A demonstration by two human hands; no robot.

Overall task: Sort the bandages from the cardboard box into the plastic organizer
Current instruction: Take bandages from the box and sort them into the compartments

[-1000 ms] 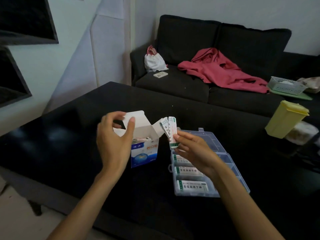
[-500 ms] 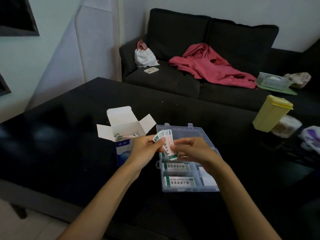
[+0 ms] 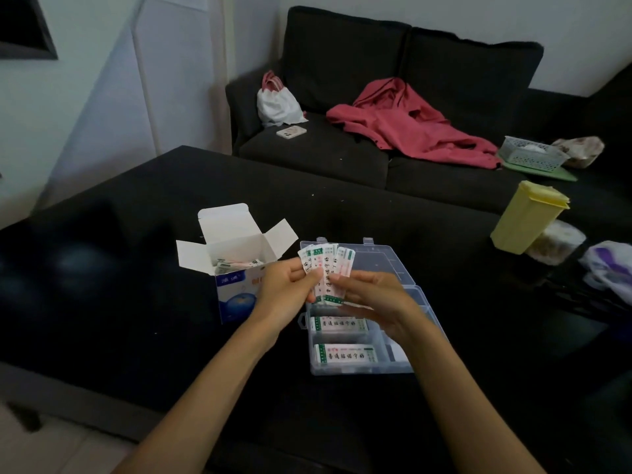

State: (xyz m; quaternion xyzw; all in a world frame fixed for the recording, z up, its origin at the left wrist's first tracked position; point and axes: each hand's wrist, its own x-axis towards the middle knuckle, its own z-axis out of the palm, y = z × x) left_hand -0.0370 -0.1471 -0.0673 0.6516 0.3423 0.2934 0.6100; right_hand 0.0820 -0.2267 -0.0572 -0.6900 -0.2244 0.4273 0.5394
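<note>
Clear plastic organizer, lid open, on a black table; all positions are given relative to it. Its nearest left compartment holds a stack of wrapped bandages with green-and-white print; the next compartment back holds a second stack. Contents of the right-hand compartments cannot be made out. Above the organizer's rear compartments, both hands hold a fan of bandages: the left hand pinches the fan's left side between thumb and curled fingers, and the right hand pinches its right side, thumb on top. Just left of the organizer stands the blue-and-white cardboard box, flaps open, with loose bandages visible inside. Well to the right stands a yellow lidded container, with a pale round tub touching its right side. Beyond the table, a dark sofa carries a white bag, a red garment and a mesh basket.
</note>
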